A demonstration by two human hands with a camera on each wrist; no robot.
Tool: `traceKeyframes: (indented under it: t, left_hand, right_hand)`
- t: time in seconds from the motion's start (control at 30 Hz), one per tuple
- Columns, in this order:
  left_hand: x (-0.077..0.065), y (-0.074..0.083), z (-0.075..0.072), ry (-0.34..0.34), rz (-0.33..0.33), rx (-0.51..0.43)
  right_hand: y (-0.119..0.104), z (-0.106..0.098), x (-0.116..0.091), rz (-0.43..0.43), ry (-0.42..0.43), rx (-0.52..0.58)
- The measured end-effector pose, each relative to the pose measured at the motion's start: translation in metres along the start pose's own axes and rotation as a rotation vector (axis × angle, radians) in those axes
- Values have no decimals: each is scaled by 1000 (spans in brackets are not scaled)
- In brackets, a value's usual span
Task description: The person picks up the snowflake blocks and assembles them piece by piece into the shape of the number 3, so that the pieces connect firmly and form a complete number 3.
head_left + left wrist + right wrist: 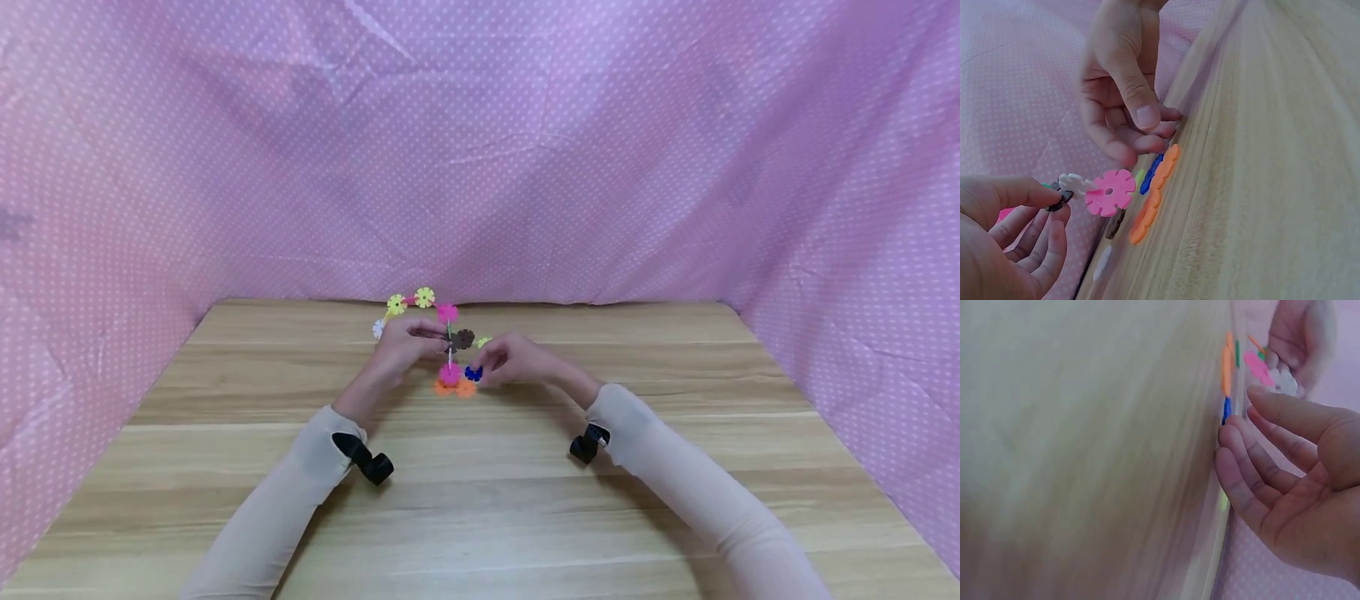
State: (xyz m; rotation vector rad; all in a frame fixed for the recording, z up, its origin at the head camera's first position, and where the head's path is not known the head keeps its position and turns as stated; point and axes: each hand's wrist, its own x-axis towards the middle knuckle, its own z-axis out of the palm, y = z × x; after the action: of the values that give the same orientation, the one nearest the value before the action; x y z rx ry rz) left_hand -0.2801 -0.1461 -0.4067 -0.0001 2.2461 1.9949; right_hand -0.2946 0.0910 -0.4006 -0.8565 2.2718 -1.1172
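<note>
My left hand [405, 348] pinches a dark notched plastic disc [1059, 200] between thumb and fingers. It belongs to a linked chain of flower-shaped discs, with a white disc [1075, 184] and a pink disc [1111, 192] joined beside it. Behind that hand the chain curves past yellow discs [425, 297] and another pink one [447, 313]. My right hand [521, 360] has loosely bent fingers and holds nothing. Its fingertips are right by a blue disc [473, 373] lying on the table, next to orange discs [1155, 194].
A brown disc [464, 339] and a yellow-green disc [483, 342] lie between the hands on the wooden table [480, 500]. Pink dotted cloth [480, 150] hangs behind the table and along both sides.
</note>
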Motion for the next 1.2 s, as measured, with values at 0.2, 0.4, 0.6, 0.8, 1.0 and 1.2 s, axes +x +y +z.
traceKeyframes:
  t: [0.2, 0.4, 0.6, 0.8, 1.0, 1.2]
  left_hand:
    - [3, 1, -1, 21, 34, 30]
    - [2, 4, -2, 35, 40, 24]
    - [1, 5, 1, 23, 28, 24]
    - [-1, 5, 7, -12, 27, 43]
    - [-7, 5, 19, -51, 51, 92]
    - [-11, 4, 30, -69, 30, 111]
  right_hand:
    - [-7, 11, 9, -47, -42, -71]
    - [-12, 17, 12, -15, -25, -170]
    - [-9, 13, 8, 15, 28, -197]
    - [-3, 3, 4, 70, 100, -176]
    - [5, -6, -3, 27, 128, -108]
    - [12, -17, -10, 30, 197, -23]
